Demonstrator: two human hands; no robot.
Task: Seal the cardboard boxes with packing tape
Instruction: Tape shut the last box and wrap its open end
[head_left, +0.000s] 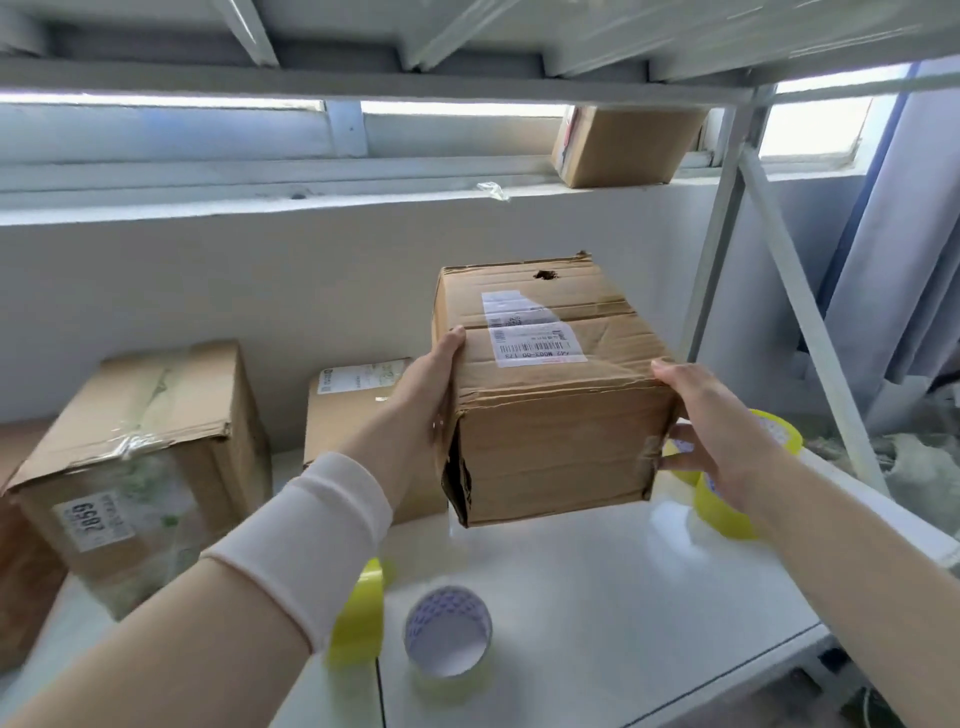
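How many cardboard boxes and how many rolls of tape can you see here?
Cardboard boxes: 4
Tape rolls: 4, two partly hidden behind the right hand
Total: 8

White metal shelving (721, 244), blue-grey curtain (914, 234), perhaps a plastic scrap (491, 190) on window ledge (260, 203)

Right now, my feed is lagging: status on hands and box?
Left hand, right hand grip worn brown cardboard box by its sides. Yellow tape roll beneath right wrist.
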